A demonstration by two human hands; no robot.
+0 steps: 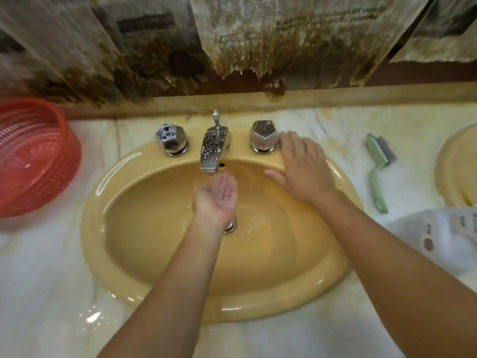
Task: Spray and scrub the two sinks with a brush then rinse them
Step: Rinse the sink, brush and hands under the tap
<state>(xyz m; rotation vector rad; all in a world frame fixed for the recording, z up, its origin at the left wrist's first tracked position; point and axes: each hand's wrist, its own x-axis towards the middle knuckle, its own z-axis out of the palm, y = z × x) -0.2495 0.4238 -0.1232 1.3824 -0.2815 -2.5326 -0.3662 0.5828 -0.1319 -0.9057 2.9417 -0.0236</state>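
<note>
1. Pale marbled countertop (pixel 51 267) fills the lower frame, wet in patches; above it a stained wall strip is hung with torn, browned newspaper (pixel 258 34).
2. A mustard-yellow oval sink (pixel 154 288) sits at the centre of the frame, its basin wet, the drain partly hidden behind the left wrist.
3. At the sink's back rim stand a chrome spout (pixel 213 151) speckled with droplets, a left tap knob (pixel 171 138) and a right tap knob (pixel 263 135).
4. The left hand (pixel 216 196) is cupped palm-up just under the spout, fingers relaxed and together, holding nothing.
5. The right hand (pixel 303 167) lies flat, palm down, on the sink's right rim, fingers straight, fingertips just beside the right tap knob; whether they touch it I cannot tell.
6. A green-handled brush (pixel 378 171) lies on the counter at the right, apart from both hands.
7. The edge of a second yellow sink (pixel 449 171) shows at the far right.
8. A red plastic basket (pixel 33 161) stands at the left edge; a blurred white object (pixel 444 236) sits at the lower right.
</note>
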